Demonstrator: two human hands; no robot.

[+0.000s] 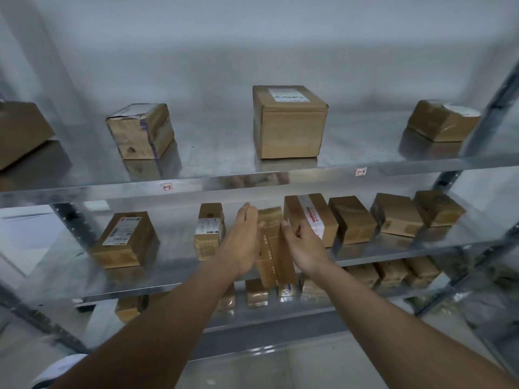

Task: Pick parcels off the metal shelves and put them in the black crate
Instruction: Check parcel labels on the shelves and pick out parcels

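A long narrow brown parcel (pixel 273 245) lies on the middle metal shelf (pixel 157 284), its near end sticking out past the shelf's front edge. My left hand (pixel 241 242) lies flat against its left side, fingers straight. My right hand (pixel 302 245) presses its right side, fingers curled at the top edge. The parcel sits between both palms. The black crate is out of view.
More brown parcels stand on the same shelf: one with a white label (pixel 209 230) just left, a red-taped one (pixel 311 217) just right, several further right. The top shelf (pixel 224 183) carries a big cube box (pixel 289 122) and others. Lower shelf parcels (pixel 255 294) sit underneath.
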